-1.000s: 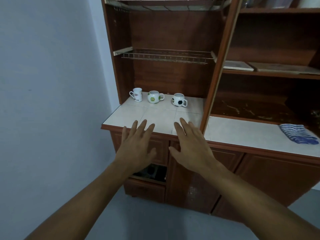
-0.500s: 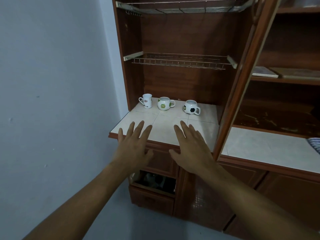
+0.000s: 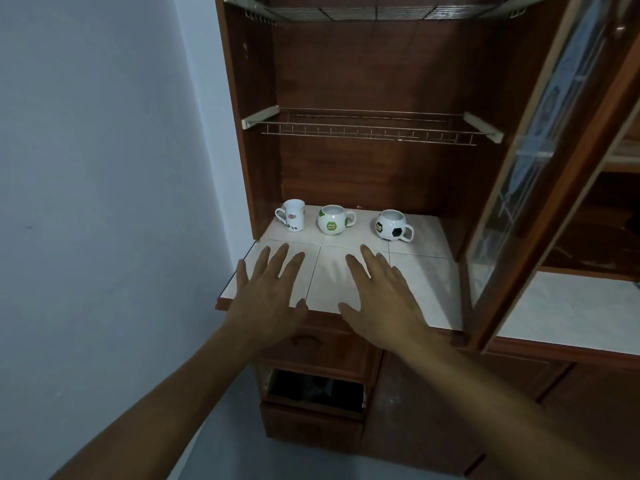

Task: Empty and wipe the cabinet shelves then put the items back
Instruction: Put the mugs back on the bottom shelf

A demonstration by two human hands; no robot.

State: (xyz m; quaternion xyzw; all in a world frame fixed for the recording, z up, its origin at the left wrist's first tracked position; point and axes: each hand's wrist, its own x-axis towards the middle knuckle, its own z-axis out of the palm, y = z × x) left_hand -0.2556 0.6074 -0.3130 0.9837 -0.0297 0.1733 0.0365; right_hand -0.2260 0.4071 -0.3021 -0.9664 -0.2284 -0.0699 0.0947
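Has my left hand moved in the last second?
Yes, forward: fingertips of the left hand were just past the front edge of the tiled counter and now reach its seam, nearer the white mug.

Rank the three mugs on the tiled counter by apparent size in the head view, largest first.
1. Football-patterned mug and green-patched round mug: near alike, too close to rank.
2. Tall white mug: narrowest, looks smallest.

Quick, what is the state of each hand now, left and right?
Left hand: open, fingers spread, holding nothing.
Right hand: open, fingers straight, holding nothing.
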